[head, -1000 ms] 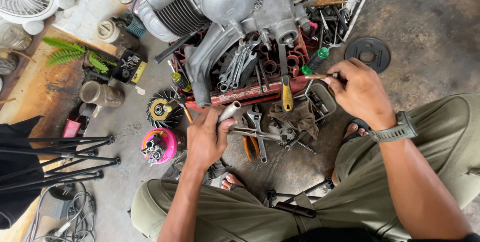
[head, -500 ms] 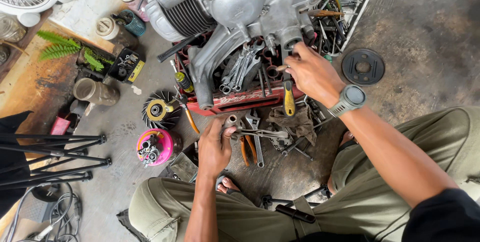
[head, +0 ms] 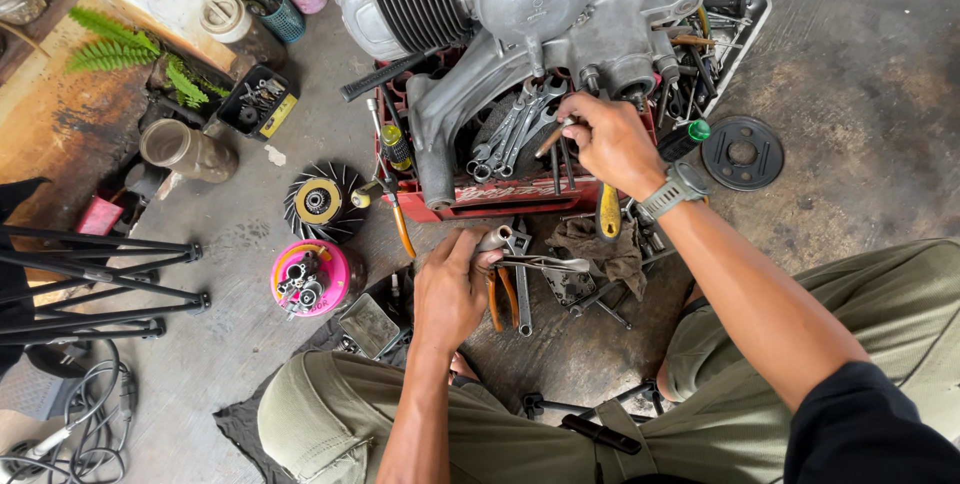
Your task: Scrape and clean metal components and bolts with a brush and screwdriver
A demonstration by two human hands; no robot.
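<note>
Since the earlier frame the right hand [head: 612,144] has drawn back from the red tray's right side toward its middle, while the left hand [head: 450,289] has stayed low on the floor [head: 850,74] by the loose tools.

Well left of the left fingers sits a pink tub [head: 310,279] of small metal parts, and above it a black finned fan wheel [head: 322,204] with a yellow hub, both set within reach of a seated person. The left fingers are curled shut round a short grey metal tube [head: 495,238], smooth and dull, gripped at its lower end so the open end pokes up. Just right of those fingers lie orange-handled pliers [head: 497,299] and flat steel wrenches [head: 522,279] on the oily concrete.

Above, a cast aluminium engine [head: 520,4] with ribbed cooling fins rests over the red tray [head: 500,194], which gathers a fan of chrome spanners [head: 510,129]. The right fingers are pinched together on a thin rod-like tool [head: 552,136], its tip among those spanners; what sort of tool it is cannot be told. Right of the wrist, a black round disc [head: 742,153] lies flat on the floor.
</note>
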